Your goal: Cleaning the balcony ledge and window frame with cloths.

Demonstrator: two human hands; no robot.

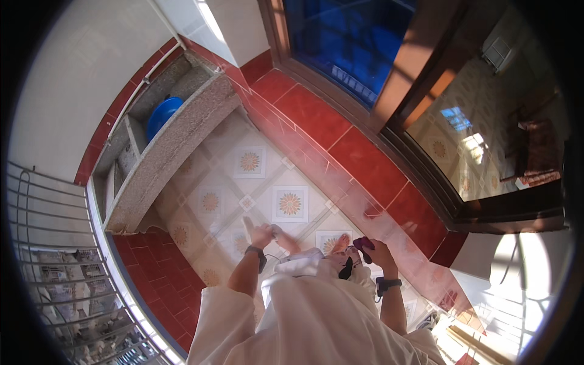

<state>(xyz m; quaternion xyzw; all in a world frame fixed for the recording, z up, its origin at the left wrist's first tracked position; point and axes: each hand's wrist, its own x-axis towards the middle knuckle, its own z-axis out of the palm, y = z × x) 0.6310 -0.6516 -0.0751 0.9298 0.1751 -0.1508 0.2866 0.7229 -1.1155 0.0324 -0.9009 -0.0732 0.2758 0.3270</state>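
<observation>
My left hand [262, 235], with a dark band at its wrist, is closed beside a pale elongated thing [247, 226] that sticks out past the fingers; its kind is unclear. Bare skin [286, 242], perhaps part of a leg or foot, lies just right of this hand. In my right hand [382, 254] is a bunched purple cloth item [362, 247], held near my lap. That wrist bears a dark band too. Left of the purple item a bare foot [341, 243] rests on the patterned tile floor [289, 204]. A small black thing [346, 269] lies against my light clothing.
A stone trough [178, 150] with compartments holds a blue basin [163, 115] at the upper left. A red-tiled ledge [342, 141] runs below a brown-framed window [349, 45]. Metal railings [54, 262] stand at the left, and a shoe [428, 320] lies at the lower right.
</observation>
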